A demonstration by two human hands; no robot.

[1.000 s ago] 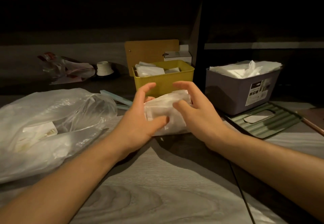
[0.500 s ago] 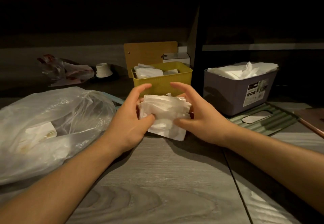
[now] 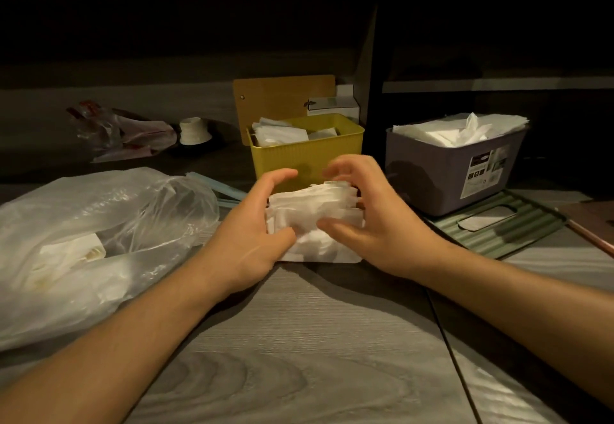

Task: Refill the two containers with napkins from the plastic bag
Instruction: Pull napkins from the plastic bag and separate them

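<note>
Both hands were on a stack of white napkins (image 3: 314, 221) w/ its lower edge on the grey wood-grain table (image 3: 299, 357). Left hand (image 3: 252, 241) cupped the stack's left side: thumb pressed on the front face, fingers curled over the top left, half open. Right hand (image 3: 372, 224) gripped the right side, thumb on the front, fingers arched over the top; fingertips blurred, so exact contact there can't be told. Yellow container (image 3: 309, 154) sat just beyond the hands, partly filled w/ napkins, a tan board (image 3: 282, 94) upright behind it. Purple container (image 3: 452, 171) was beyond and to the right of the right hand, napkins heaped at its rim. Green ribbed lid (image 3: 498, 224) lay flat just right of the right wrist. Clear plastic bag (image 3: 83, 234) lay left of the left forearm, more white napkins visible inside.
</note>
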